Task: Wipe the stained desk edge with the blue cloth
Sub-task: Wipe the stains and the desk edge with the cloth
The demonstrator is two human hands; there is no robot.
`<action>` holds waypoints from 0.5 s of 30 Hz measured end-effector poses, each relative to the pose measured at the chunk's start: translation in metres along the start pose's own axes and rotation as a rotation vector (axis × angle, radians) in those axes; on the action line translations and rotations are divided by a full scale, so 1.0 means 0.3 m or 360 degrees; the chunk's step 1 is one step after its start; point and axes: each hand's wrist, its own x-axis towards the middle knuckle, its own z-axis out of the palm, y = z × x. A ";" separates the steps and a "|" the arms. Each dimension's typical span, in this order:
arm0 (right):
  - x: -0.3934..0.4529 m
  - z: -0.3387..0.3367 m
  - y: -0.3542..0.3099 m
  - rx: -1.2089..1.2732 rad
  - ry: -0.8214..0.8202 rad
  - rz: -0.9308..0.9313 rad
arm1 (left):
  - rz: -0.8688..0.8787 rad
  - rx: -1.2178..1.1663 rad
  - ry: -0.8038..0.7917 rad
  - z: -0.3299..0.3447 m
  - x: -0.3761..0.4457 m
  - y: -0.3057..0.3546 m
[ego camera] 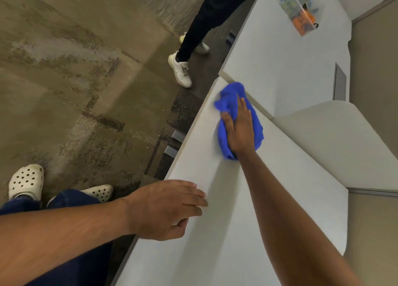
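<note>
A crumpled blue cloth [230, 96] lies on the white desk [215, 232], close to its left edge and just before a seam with the adjoining desk. My right hand [239, 130] presses flat on top of the cloth, arm stretched out across the desktop. My left hand [170, 208] rests palm down over the desk's near left edge, fingers together and pointing right, holding nothing. No stain is visible on the edge from here.
Another person's legs in black trousers and white sneakers [182, 70] stand on the carpet by the far desk. A clear box of packets [301, 10] sits on the far desk. A curved divider panel [336, 130] rises right of the cloth. My feet in white clogs [25, 182] are at lower left.
</note>
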 end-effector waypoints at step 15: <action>-0.211 0.076 -0.127 0.0048 -0.0212 -0.0602 | -0.0036 0.0019 -0.0091 -0.002 0.007 0.009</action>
